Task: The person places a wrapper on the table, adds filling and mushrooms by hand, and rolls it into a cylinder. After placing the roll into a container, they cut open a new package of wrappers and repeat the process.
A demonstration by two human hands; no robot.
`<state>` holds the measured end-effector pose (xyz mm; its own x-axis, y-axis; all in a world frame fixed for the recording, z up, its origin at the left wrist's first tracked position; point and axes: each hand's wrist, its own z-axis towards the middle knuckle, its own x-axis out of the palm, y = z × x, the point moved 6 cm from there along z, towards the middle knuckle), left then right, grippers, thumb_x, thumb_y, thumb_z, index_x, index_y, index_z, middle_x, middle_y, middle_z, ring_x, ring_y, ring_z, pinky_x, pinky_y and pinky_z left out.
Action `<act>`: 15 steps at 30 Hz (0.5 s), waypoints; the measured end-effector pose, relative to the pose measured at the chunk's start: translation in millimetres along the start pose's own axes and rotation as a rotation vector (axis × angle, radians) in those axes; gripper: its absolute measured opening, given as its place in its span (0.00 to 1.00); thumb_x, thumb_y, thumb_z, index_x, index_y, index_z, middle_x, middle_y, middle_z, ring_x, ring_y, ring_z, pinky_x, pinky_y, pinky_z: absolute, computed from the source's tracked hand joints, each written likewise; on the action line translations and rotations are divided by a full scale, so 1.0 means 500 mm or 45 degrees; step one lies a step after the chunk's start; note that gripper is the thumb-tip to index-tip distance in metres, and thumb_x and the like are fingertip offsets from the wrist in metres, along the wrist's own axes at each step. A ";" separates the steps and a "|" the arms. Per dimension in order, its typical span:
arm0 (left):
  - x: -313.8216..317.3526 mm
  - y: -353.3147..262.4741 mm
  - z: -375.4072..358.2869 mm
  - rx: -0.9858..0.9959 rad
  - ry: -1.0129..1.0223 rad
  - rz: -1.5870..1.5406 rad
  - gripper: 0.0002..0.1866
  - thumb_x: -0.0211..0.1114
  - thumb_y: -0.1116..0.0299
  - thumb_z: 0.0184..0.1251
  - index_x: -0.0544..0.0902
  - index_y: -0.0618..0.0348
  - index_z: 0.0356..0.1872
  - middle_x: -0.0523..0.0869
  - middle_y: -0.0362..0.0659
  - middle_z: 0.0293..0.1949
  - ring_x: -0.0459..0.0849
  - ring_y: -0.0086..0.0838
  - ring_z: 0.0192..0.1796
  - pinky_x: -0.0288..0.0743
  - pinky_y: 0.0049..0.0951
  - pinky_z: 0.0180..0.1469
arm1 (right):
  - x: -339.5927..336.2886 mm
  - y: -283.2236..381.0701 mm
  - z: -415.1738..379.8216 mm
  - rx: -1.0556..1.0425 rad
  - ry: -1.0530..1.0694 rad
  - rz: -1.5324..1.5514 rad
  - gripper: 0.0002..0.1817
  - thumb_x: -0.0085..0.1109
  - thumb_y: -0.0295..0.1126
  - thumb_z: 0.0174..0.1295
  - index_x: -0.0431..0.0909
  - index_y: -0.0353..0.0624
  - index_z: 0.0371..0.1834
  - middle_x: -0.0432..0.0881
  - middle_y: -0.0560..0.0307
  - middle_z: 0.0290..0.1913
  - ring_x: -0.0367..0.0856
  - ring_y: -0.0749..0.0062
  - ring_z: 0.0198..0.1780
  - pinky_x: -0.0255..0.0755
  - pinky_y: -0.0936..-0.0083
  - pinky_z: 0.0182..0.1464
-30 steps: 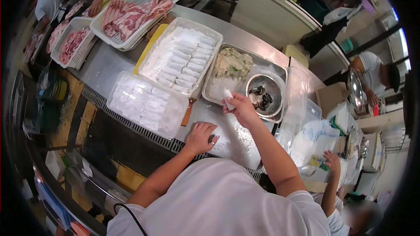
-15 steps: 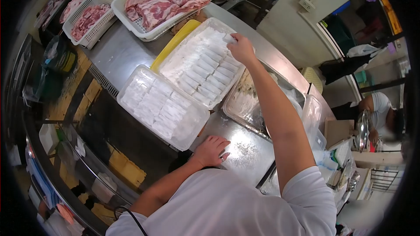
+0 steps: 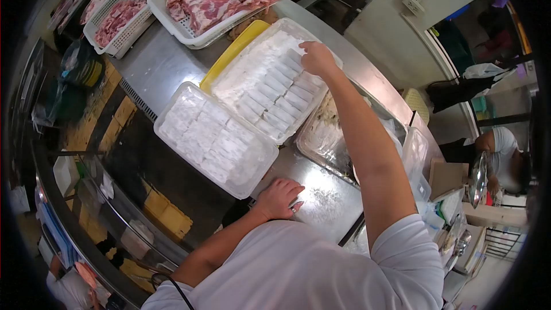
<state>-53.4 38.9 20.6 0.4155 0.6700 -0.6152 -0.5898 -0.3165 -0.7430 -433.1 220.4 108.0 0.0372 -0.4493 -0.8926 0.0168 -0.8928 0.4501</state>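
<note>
My right hand (image 3: 319, 59) is over the far right part of a clear plastic tub (image 3: 216, 87) dusted with white powder. Its fingers are curled, the fingertips at the top end of the rows of white-dusted rolls (image 3: 277, 85); whether they pinch anything is hidden. Resting on the steel tabletop (image 3: 327, 200) close to my body is my left hand (image 3: 279, 198), fingers stretched loosely, holding nothing. Just beyond it stands a second plastic tub (image 3: 256, 173), filled with more white-powdered rolls (image 3: 204, 132) packed closely together.
A yellow tray edge (image 3: 232, 54) shows beside the powdered tub. White baskets hold raw ribs (image 3: 209, 3) and cut meat (image 3: 121, 21) at the far end. A clear container with residue (image 3: 322, 143) lies under my right forearm. Another person (image 3: 500, 152) stands at the right.
My right hand has moved slightly down and left at the tub; the pale piece seen at its fingertips no longer shows there. My left hand stays on the table.
</note>
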 end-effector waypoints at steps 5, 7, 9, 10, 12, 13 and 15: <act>-0.002 -0.001 0.003 0.033 -0.006 0.012 0.25 0.75 0.56 0.69 0.87 0.57 0.62 0.89 0.46 0.60 0.85 0.45 0.64 0.75 0.49 0.70 | -0.098 0.007 -0.208 -0.037 -0.353 0.290 0.20 0.67 0.30 0.66 0.92 0.38 0.60 0.93 0.37 0.53 0.92 0.47 0.52 0.84 0.60 0.58; -0.003 -0.003 0.003 0.049 -0.018 0.025 0.25 0.75 0.56 0.68 0.87 0.57 0.62 0.89 0.46 0.60 0.85 0.44 0.64 0.74 0.48 0.71 | -0.082 -0.017 -0.351 0.039 -0.356 0.337 0.18 0.69 0.30 0.68 0.92 0.37 0.59 0.94 0.41 0.49 0.92 0.55 0.45 0.84 0.63 0.51; 0.001 -0.001 0.001 0.051 0.007 0.049 0.26 0.74 0.56 0.68 0.87 0.57 0.64 0.88 0.46 0.60 0.84 0.43 0.65 0.72 0.47 0.73 | -0.044 -0.037 -0.510 0.251 -0.203 0.431 0.16 0.69 0.29 0.70 0.92 0.38 0.58 0.94 0.43 0.49 0.92 0.59 0.45 0.84 0.65 0.49; 0.003 -0.001 0.002 0.030 0.024 0.055 0.26 0.74 0.57 0.66 0.87 0.57 0.63 0.89 0.46 0.60 0.84 0.43 0.65 0.73 0.48 0.72 | -0.022 -0.038 -0.594 0.343 -0.131 0.489 0.15 0.69 0.29 0.70 0.93 0.38 0.57 0.93 0.44 0.49 0.92 0.60 0.46 0.84 0.66 0.49; 0.004 0.001 0.006 0.055 0.041 0.099 0.25 0.74 0.58 0.66 0.87 0.57 0.61 0.89 0.46 0.60 0.85 0.43 0.64 0.73 0.49 0.71 | 0.032 -0.044 -0.743 0.341 -0.148 0.592 0.14 0.69 0.27 0.71 0.93 0.38 0.57 0.93 0.45 0.51 0.92 0.61 0.48 0.85 0.67 0.50; 0.009 -0.001 0.004 0.071 0.053 0.118 0.24 0.74 0.58 0.66 0.87 0.57 0.61 0.89 0.46 0.60 0.85 0.43 0.64 0.73 0.49 0.70 | 0.074 -0.054 -0.811 0.427 -0.133 0.672 0.15 0.68 0.27 0.72 0.92 0.38 0.58 0.93 0.44 0.51 0.93 0.60 0.48 0.86 0.67 0.51; 0.014 -0.005 0.003 0.105 -0.014 0.096 0.23 0.75 0.61 0.65 0.87 0.56 0.59 0.89 0.47 0.59 0.85 0.46 0.62 0.74 0.50 0.68 | 0.103 -0.037 -0.911 0.662 -0.056 0.659 0.14 0.66 0.26 0.72 0.92 0.35 0.58 0.92 0.42 0.51 0.93 0.55 0.47 0.86 0.63 0.53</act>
<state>-50.0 45.3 18.4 0.3607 0.6536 -0.6653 -0.6741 -0.3102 -0.6703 23.8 228.3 65.2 -0.1282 -0.8086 -0.5743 -0.4688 -0.4609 0.7536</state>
